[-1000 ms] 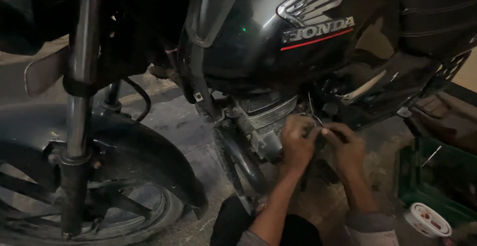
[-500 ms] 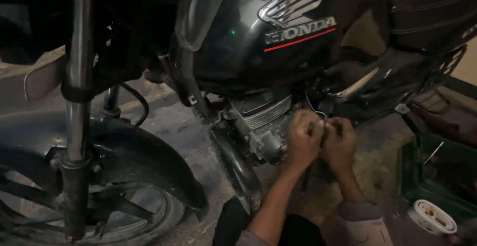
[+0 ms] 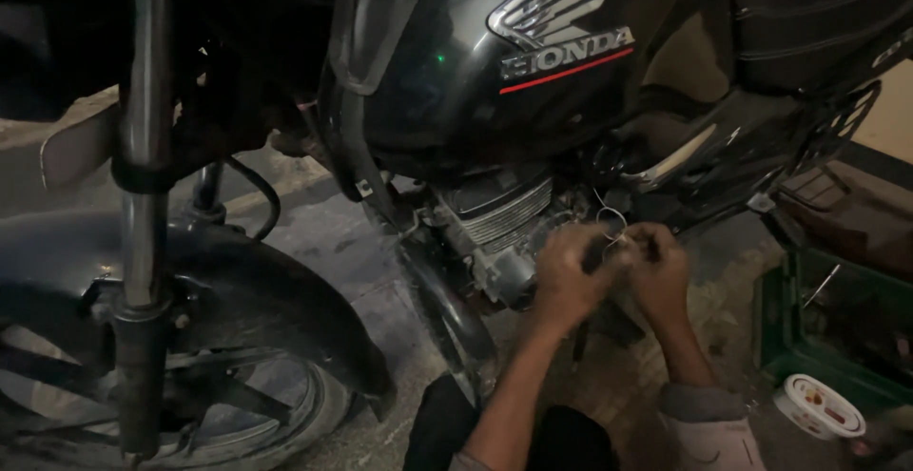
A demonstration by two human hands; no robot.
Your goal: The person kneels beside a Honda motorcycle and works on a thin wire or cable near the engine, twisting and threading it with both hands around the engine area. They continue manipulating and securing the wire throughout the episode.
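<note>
Left hand (image 3: 568, 274) and right hand (image 3: 658, 271) pressed together beside the engine (image 3: 495, 224), both pinched tight on a thin wire (image 3: 611, 219), green crate (image 3: 837, 328) nearby.

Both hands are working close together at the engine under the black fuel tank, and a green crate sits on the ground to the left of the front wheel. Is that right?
Not quite. The head view shows the green crate at the far right, beside the right hand, not near the front wheel. The rest holds: the left hand and right hand are close together at the engine under the black fuel tank.
</note>
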